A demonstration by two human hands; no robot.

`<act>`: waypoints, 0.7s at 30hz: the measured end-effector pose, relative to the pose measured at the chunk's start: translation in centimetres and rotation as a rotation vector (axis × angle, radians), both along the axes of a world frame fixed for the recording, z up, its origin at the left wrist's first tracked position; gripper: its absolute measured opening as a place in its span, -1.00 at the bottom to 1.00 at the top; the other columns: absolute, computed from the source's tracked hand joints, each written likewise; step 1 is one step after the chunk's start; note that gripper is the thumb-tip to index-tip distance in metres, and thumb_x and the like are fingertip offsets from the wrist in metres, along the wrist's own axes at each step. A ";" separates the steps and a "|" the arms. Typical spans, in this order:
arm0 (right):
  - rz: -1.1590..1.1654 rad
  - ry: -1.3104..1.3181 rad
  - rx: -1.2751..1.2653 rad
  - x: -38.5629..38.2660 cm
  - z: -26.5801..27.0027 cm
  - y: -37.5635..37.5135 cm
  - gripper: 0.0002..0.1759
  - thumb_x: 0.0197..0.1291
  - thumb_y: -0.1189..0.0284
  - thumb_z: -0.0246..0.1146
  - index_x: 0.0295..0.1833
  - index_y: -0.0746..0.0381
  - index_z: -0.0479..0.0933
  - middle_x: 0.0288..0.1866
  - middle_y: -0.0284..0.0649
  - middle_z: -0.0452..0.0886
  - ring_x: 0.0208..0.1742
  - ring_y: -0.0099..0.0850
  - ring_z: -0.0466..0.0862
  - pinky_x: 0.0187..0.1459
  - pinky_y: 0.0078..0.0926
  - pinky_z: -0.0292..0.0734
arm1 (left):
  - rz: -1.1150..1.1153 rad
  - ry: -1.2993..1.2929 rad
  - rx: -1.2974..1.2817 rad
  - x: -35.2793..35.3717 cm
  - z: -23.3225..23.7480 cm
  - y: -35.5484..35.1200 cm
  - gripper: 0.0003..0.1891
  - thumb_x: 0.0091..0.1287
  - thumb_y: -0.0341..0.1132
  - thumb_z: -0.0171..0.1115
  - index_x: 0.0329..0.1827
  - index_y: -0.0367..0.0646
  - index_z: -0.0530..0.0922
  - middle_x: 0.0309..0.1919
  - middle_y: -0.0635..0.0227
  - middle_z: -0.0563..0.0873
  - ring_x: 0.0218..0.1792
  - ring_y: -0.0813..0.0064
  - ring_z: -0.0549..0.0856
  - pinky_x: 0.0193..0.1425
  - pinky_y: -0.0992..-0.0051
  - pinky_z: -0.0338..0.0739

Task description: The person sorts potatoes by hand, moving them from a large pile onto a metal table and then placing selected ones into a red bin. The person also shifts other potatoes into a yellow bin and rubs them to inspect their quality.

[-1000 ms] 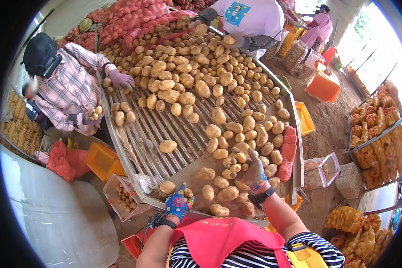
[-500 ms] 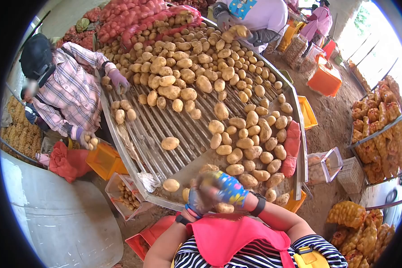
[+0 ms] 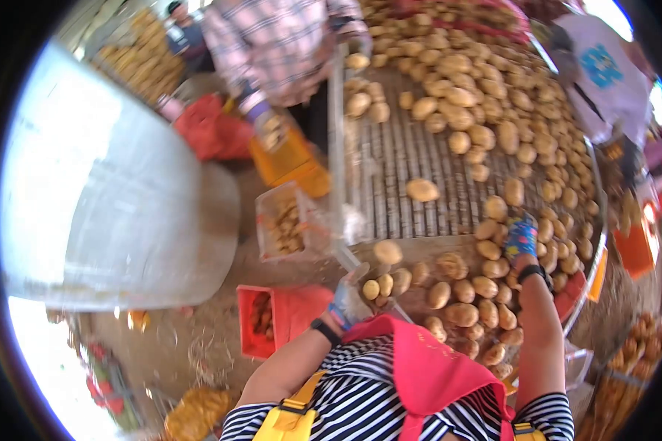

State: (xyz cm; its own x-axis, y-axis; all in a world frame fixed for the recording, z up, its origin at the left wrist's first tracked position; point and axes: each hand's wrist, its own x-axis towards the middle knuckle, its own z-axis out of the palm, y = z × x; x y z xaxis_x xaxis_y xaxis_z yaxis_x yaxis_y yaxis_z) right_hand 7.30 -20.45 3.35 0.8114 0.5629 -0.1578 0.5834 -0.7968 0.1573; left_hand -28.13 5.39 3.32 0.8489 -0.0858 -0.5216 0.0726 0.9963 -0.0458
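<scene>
My right hand (image 3: 521, 237), in a blue patterned glove, reaches over the potatoes (image 3: 487, 287) on the right of the sorting table. Its fingers stretch forward, touching or just above them. No potato shows in its grip. My left hand (image 3: 349, 300), in a grey and blue glove, is at the table's near left edge, beside a few smaller potatoes (image 3: 385, 285). Its fingers are blurred, and I cannot see whether it holds anything. A single potato (image 3: 422, 190) lies on the slatted rack (image 3: 397, 158), and another potato (image 3: 388, 252) sits near the metal rim.
Left of the table stand a red crate (image 3: 256, 323), a clear bin of potatoes (image 3: 287, 228) and a yellow crate (image 3: 290, 162). A large metal sheet (image 3: 118, 184) curves at far left. Co-workers in a plaid shirt (image 3: 272, 51) and a lilac top (image 3: 603, 73) flank the heap.
My view has swung left. My hands, close together before, are apart: the left has moved to the table's left edge, the right forward among the potatoes.
</scene>
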 end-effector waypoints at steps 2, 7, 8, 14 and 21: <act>0.012 -0.005 0.061 -0.9 -0.3 -0.2 -0.65 0.00 0.38 0.23 -0.10 0.33 0.65 -0.07 0.05 0.67 0.13 0.01 0.56 0.31 -0.14 0.37 | 0.068 -0.049 0.074 -2.3 -0.9 1.6 -0.58 0.43 0.00 0.13 0.16 -0.09 0.62 0.08 0.04 0.68 -0.12 0.05 0.70 -0.17 0.14 0.61; 0.107 -0.082 0.374 -2.8 -2.2 -2.7 -0.61 0.07 0.36 0.32 0.01 0.31 0.60 0.01 0.04 0.66 0.14 0.00 0.58 0.28 -0.14 0.41 | 0.286 0.139 0.114 -12.6 -3.0 4.4 -0.69 0.40 -0.06 0.20 0.00 -0.08 0.63 -0.19 0.16 0.71 -0.34 0.28 0.66 -0.33 0.29 0.55; 0.058 -0.014 0.487 -2.6 -3.3 -3.3 -0.62 0.12 0.36 0.31 0.04 0.31 0.60 0.03 0.04 0.65 0.16 0.00 0.57 0.26 -0.15 0.43 | 0.344 0.242 0.154 -14.9 -3.8 4.9 -0.71 0.39 -0.07 0.20 -0.04 -0.07 0.62 -0.20 0.18 0.72 -0.39 0.32 0.63 -0.35 0.30 0.54; -0.400 0.594 1.217 -4.1 -2.5 -6.5 -0.61 0.26 0.37 0.28 0.16 0.28 0.53 0.11 -0.03 0.61 0.19 -0.10 0.56 0.21 -0.24 0.46 | 0.670 0.722 0.450 -30.3 -11.9 9.8 -0.76 0.35 -0.08 0.27 -0.15 -0.04 0.60 -0.37 0.37 0.69 -0.57 0.48 0.57 -0.47 0.46 0.49; -0.393 1.140 1.500 -18.2 5.8 -1.2 -0.57 0.33 0.40 0.24 0.28 0.23 0.45 0.17 -0.16 0.57 0.20 -0.25 0.55 0.18 -0.35 0.46 | 0.244 0.686 0.808 -18.2 -5.8 10.1 -0.48 0.40 0.10 0.15 0.24 -0.07 0.50 -0.08 0.25 0.68 -0.17 0.27 0.69 -0.16 0.26 0.64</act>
State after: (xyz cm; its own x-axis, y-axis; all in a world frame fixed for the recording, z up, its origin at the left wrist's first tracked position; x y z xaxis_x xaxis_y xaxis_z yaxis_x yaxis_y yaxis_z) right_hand -10.88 -21.60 9.19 0.7865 0.5609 -0.2586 -0.3189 0.0103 -0.9477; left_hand -46.37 15.46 -2.51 0.3031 0.6271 -0.7176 0.0777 0.7342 0.6745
